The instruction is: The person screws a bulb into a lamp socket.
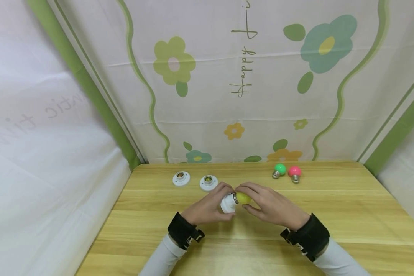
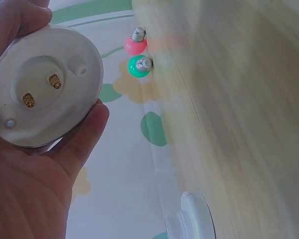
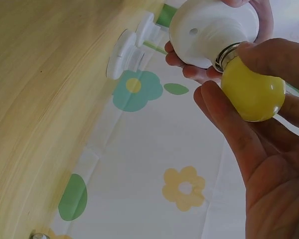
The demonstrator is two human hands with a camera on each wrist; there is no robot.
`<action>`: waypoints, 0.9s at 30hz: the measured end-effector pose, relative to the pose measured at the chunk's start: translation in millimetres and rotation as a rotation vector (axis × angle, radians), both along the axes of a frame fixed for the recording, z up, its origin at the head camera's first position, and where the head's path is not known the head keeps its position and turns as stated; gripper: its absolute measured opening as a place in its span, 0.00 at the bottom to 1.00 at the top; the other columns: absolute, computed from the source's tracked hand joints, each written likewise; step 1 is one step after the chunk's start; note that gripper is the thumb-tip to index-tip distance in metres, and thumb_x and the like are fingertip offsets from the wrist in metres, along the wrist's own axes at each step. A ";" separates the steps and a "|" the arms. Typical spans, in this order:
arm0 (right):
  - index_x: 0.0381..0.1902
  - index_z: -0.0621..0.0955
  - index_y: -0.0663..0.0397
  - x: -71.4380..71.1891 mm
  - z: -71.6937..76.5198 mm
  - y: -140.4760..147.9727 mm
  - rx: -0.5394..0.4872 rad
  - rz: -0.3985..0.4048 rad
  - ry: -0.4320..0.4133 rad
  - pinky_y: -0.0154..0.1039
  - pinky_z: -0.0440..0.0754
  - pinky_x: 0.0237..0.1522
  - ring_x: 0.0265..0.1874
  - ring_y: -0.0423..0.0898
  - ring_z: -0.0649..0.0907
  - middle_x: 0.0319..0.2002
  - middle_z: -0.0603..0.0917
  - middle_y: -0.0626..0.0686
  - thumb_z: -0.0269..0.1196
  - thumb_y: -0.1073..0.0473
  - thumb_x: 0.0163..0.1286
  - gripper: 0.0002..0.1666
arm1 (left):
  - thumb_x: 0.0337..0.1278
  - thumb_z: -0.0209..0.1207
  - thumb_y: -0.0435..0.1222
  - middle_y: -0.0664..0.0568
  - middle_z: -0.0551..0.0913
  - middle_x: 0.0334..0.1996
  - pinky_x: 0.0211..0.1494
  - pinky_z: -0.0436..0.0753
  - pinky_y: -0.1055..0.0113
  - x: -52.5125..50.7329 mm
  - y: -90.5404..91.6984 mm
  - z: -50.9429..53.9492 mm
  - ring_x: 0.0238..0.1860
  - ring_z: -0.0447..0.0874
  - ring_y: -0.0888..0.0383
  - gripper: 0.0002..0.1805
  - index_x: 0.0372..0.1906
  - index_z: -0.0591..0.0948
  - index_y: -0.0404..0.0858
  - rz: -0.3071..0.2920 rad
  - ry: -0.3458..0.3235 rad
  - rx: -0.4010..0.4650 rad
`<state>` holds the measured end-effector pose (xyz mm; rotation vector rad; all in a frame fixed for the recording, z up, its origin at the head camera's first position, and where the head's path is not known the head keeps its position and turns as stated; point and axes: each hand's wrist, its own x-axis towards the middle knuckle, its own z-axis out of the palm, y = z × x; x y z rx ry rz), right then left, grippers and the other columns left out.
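My left hand (image 1: 210,205) grips a white round lamp socket (image 1: 228,203) by its base. The underside of that socket (image 2: 50,87), with two brass-coloured contacts, faces the left wrist camera. My right hand (image 1: 270,203) holds a yellow light bulb (image 3: 253,90) between thumb and fingers. The metal screw end of the bulb sits at the socket's mouth, with part of the metal showing; how deep it goes is hidden. Both hands are over the middle of the wooden table (image 1: 248,249).
Two more white lamp sockets, a left one (image 1: 181,179) and a right one (image 1: 208,183), stand at the table's back left. A green bulb (image 1: 280,169) and a pink bulb (image 1: 294,174) lie at the back right. A flowered cloth wall (image 1: 207,107) rises behind the table.
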<state>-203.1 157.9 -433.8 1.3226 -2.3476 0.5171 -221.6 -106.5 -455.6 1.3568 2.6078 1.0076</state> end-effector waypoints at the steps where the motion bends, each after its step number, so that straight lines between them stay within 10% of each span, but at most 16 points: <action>1: 0.68 0.78 0.58 0.0 -0.2 0.0 -0.001 0.000 -0.002 0.42 0.89 0.55 0.57 0.48 0.88 0.61 0.85 0.53 0.79 0.59 0.63 0.37 | 0.62 0.74 0.38 0.53 0.72 0.62 0.61 0.82 0.71 0.1 0.2 0.0 0.57 0.74 0.61 0.30 0.65 0.75 0.43 0.002 -0.004 -0.002; 16: 0.66 0.79 0.59 2.2 -1.2 1.2 0.007 -0.053 -0.023 0.33 0.88 0.43 0.45 0.37 0.86 0.53 0.87 0.49 0.73 0.50 0.72 0.31 | 0.61 0.74 0.39 0.53 0.73 0.61 0.57 0.81 0.74 1.7 3.0 -1.6 0.56 0.73 0.62 0.29 0.64 0.75 0.43 0.002 0.024 -0.024; 27: 0.70 0.76 0.58 2.2 -2.7 -0.9 -0.014 -0.038 -0.016 0.39 0.90 0.53 0.56 0.46 0.88 0.62 0.84 0.54 0.74 0.52 0.71 0.35 | 0.61 0.74 0.38 0.53 0.72 0.61 0.57 0.81 0.73 2.7 2.6 -2.7 0.55 0.73 0.62 0.29 0.64 0.75 0.43 -0.001 0.031 -0.007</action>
